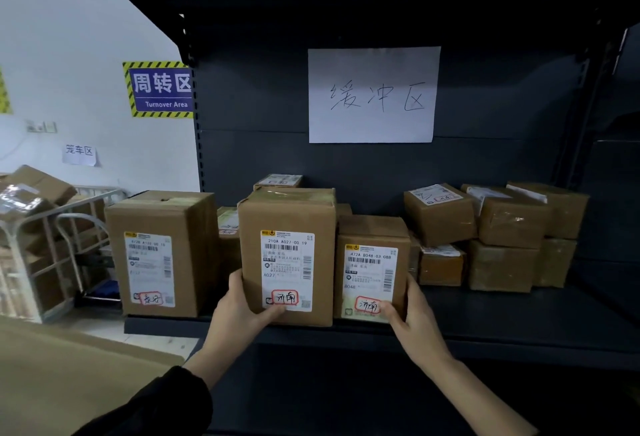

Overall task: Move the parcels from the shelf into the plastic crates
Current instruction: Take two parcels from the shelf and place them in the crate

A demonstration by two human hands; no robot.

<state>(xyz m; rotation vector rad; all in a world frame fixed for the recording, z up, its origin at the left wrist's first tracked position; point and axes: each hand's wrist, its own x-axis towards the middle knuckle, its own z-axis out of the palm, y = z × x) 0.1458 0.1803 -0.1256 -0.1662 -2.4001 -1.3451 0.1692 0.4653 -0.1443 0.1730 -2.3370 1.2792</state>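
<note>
Parcels stand in a row along the front edge of the dark metal shelf (502,317), and the person is holding two of them at once. Their left hand (242,311) clasps the lower left corner of the tall parcel (287,255), with the thumb laid across the bottom of its white label and the fingers hidden round the side. Their right hand (414,317) does the same at the lower right corner of the short parcel (370,272), thumb on the label and fingers wrapped round the far edge.

The two stand upright, side against side, so they sit squeezed between the hands as one block, each hand on the outer flank nearest it. Both long axes run up and down and both grips are low. I'd guess the lift depends on pressing inward, or the tall one may tip forward or the pair slide apart. No crate shows from here.

Both are plain brown card, square-cornered, with tops sealed in glossy tape and smooth printed labels bearing red-ringed handwriting. A big carton (159,252) stands apart to the left. Small taped boxes (502,227) are heaped to the right. A white paper sheet (372,94) is stuck to the back panel.
</note>
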